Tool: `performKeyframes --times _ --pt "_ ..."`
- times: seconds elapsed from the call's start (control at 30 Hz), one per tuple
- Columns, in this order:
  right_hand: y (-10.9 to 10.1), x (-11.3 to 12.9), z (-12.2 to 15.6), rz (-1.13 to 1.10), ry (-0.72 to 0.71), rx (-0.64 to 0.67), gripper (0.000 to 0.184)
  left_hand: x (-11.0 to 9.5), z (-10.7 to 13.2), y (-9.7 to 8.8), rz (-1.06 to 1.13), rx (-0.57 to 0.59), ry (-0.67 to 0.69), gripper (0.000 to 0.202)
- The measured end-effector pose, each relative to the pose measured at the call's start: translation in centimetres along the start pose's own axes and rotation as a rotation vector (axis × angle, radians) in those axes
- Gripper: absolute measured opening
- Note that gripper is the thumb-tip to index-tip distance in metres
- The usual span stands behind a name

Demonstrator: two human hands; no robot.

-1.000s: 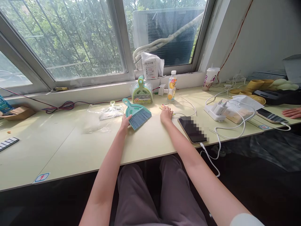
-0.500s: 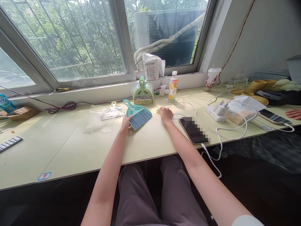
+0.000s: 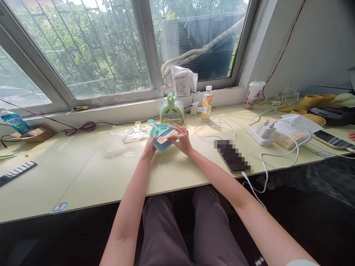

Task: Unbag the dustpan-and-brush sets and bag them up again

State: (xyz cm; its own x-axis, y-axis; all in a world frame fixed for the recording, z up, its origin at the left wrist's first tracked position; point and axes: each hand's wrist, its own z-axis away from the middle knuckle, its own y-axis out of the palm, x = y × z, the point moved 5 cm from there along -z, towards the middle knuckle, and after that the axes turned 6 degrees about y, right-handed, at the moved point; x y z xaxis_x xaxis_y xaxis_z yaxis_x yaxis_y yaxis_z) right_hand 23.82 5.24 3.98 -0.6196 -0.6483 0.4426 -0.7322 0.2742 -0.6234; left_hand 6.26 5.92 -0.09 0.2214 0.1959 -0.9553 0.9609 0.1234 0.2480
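My left hand (image 3: 150, 147) grips the left edge of a teal dustpan (image 3: 154, 128), with a matching brush (image 3: 163, 147) nested in it, bristles facing me. Over the bristles lies a small printed label card (image 3: 163, 137), white and yellow with a colourful picture. My right hand (image 3: 183, 140) pinches the card's right end between thumb and fingers. Just behind stands a green dustpan and brush set (image 3: 171, 111) in clear wrapping, upright against the sill. Left of my hands, a clear plastic bag (image 3: 118, 147) lies crumpled beside a pale dustpan set (image 3: 137, 133).
On the right are a drink bottle (image 3: 207, 103), a phone (image 3: 232, 157) on a white cable, a power strip (image 3: 259, 136) and a paper cup (image 3: 253, 95). Bundled wires (image 3: 80, 128) and a cardboard tray (image 3: 36, 133) lie left. Another person's fingers (image 3: 351, 136) show at the far right.
My right hand has moved left from the tabletop to the brush, bringing the label card over the bristles. My left hand still holds the dustpan. The view has shifted slightly.
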Motion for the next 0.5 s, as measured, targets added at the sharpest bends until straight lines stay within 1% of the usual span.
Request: performKeyframes --times 0.17,0.3,0.4,0.5 --pt "0.5 -0.8 0.0 -0.007 -0.051 0.002 0.020 -0.3 0.0 -0.2 0.049 0.000 0.034 0.040" --pt "1.0 -0.9 0.0 -0.002 -0.041 0.060 0.021 -0.4 0.2 -0.1 0.042 0.001 0.029 0.046" --pt "1.2 -1.0 0.0 -0.008 0.015 0.102 0.023 -0.5 0.2 -0.2 0.027 -0.021 0.035 0.050" --pt "1.1 -1.6 -0.2 -0.063 0.138 0.084 0.026 -0.5 0.1 -0.3 0.035 -0.023 0.046 0.050"
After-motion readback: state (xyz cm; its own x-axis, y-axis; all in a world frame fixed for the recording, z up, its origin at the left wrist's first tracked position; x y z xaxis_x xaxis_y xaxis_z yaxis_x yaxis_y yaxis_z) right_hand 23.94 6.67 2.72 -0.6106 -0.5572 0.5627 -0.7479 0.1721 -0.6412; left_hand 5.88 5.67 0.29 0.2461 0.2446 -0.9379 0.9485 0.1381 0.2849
